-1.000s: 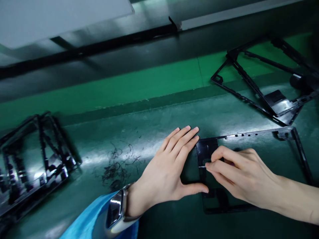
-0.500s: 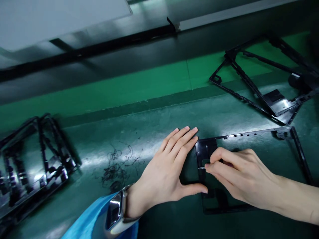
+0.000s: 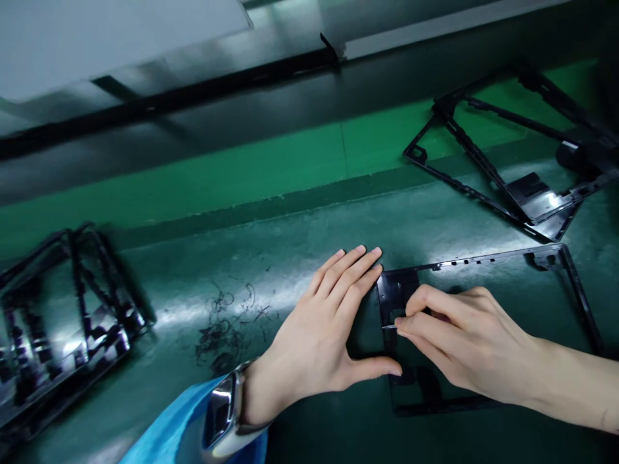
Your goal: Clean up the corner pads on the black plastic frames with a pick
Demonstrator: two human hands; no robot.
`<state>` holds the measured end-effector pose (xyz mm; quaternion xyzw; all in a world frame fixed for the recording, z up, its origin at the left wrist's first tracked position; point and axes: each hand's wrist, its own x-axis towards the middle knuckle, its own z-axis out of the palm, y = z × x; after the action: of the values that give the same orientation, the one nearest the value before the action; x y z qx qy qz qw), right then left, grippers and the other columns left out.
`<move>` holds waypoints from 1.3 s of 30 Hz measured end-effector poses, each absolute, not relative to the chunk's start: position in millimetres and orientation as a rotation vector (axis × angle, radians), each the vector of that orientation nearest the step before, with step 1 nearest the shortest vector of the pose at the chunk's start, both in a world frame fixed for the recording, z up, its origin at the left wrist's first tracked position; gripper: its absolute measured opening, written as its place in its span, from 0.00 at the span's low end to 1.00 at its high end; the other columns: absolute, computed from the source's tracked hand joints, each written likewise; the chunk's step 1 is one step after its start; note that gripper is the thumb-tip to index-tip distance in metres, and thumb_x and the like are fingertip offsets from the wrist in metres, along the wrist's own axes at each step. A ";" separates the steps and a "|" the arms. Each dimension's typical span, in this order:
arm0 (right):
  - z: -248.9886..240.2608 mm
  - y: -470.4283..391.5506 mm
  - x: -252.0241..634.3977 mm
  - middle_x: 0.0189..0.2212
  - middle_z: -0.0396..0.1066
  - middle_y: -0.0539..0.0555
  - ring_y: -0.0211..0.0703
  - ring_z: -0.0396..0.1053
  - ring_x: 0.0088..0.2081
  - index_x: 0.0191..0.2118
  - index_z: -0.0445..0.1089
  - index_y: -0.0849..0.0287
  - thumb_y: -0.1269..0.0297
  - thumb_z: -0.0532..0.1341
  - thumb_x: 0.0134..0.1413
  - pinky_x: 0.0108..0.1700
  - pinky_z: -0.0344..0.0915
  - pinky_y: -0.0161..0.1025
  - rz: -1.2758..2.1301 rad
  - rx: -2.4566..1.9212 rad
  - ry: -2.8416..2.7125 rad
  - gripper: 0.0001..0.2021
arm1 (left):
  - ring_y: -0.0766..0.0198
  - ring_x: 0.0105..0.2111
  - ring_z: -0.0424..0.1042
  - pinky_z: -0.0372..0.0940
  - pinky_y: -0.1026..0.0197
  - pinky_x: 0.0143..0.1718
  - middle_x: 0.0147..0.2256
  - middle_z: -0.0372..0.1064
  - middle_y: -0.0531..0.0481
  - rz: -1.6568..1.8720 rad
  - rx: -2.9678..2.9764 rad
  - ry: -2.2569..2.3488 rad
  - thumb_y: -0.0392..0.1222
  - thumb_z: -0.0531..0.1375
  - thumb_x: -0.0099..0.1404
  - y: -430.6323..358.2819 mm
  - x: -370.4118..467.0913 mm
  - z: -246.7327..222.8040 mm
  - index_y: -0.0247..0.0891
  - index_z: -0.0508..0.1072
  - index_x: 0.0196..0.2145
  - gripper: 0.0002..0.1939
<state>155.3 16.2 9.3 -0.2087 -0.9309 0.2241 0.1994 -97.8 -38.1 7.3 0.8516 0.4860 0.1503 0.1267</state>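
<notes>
The right hand (image 3: 461,332) hides most of the slim tool (image 3: 388,327) — type unclear.

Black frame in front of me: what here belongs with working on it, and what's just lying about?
In use:
- black frame
- left hand, spread at its edge
- right hand, pinching a thin tool, mostly hidden

Apparently just lying about:
- dark stringy scraps
- frames at far left
- frames at upper right

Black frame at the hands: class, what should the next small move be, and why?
Perhaps a short stroke of the thin metal tool along the left side of the black frame: the right hand pinches it there, while the left hand lies by the corner.
</notes>
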 end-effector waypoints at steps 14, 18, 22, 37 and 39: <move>10.1 16.0 153.4 0.38 0.73 0.51 0.35 0.68 0.24 0.41 0.76 0.61 0.74 0.57 0.74 0.22 0.53 0.41 0.574 -0.627 -2.600 0.10 | 0.38 0.74 0.53 0.49 0.35 0.75 0.71 0.58 0.28 0.432 2.500 1.423 0.79 0.61 0.64 -38.6 -99.4 8.1 0.29 0.55 0.71 0.58; 10.1 17.2 153.1 0.38 0.74 0.51 0.35 0.69 0.25 0.41 0.77 0.61 0.73 0.58 0.74 0.22 0.54 0.41 0.593 -0.630 -2.585 0.10 | 0.36 0.74 0.54 0.50 0.34 0.75 0.71 0.58 0.27 0.436 2.491 1.421 0.78 0.61 0.64 -38.2 -99.0 7.6 0.28 0.54 0.72 0.58; 9.9 18.1 153.3 0.38 0.73 0.51 0.34 0.67 0.24 0.41 0.77 0.62 0.73 0.58 0.74 0.22 0.54 0.41 0.609 -0.615 -2.588 0.10 | 0.35 0.74 0.55 0.51 0.32 0.74 0.71 0.58 0.26 0.450 2.480 1.414 0.78 0.63 0.63 -38.3 -98.3 7.6 0.29 0.54 0.72 0.58; 10.4 17.9 154.4 0.37 0.72 0.51 0.34 0.63 0.24 0.40 0.76 0.61 0.74 0.58 0.73 0.22 0.54 0.39 0.700 -0.586 -2.583 0.10 | 0.35 0.74 0.54 0.52 0.31 0.73 0.72 0.57 0.28 0.436 2.457 1.417 0.78 0.64 0.62 -39.0 -98.7 8.2 0.33 0.51 0.74 0.59; 9.3 18.2 154.0 0.37 0.72 0.51 0.35 0.64 0.24 0.41 0.76 0.61 0.75 0.59 0.71 0.22 0.54 0.39 0.702 -0.581 -2.568 0.08 | 0.34 0.74 0.55 0.52 0.30 0.73 0.72 0.57 0.29 0.439 2.451 1.417 0.78 0.64 0.62 -38.6 -98.7 8.1 0.34 0.51 0.75 0.60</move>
<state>154.0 18.2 9.3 -0.2085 -0.9220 0.2520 0.2070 -98.7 -38.6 8.1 0.8473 0.4899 0.1516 0.1380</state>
